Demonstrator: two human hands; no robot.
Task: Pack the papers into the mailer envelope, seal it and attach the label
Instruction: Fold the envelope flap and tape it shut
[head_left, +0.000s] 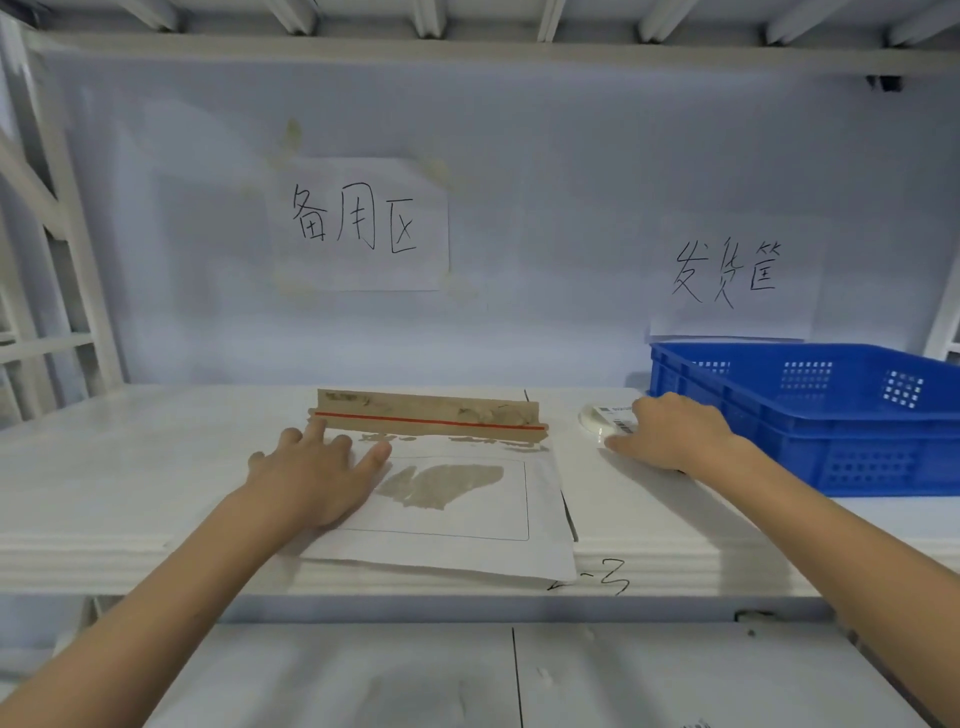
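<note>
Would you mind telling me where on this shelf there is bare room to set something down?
The widest bare patch lies left of the envelope, beyond the left hand. A narrow strip runs behind the flap to the wall. It is crowded on the right, where the right hand rests on the label roll beside the blue crate.

备用区 wall sheet (358, 224), 发货筐 sheet (727, 278)

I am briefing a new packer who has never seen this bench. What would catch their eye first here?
Probably the bright blue crate at the right, the only strong colour on the white bench. Next, the white mailer envelope in the middle, its brown flap with a red strip standing open, the left hand lying flat on it. The right hand rests on a roll of labels beside the crate.
</note>
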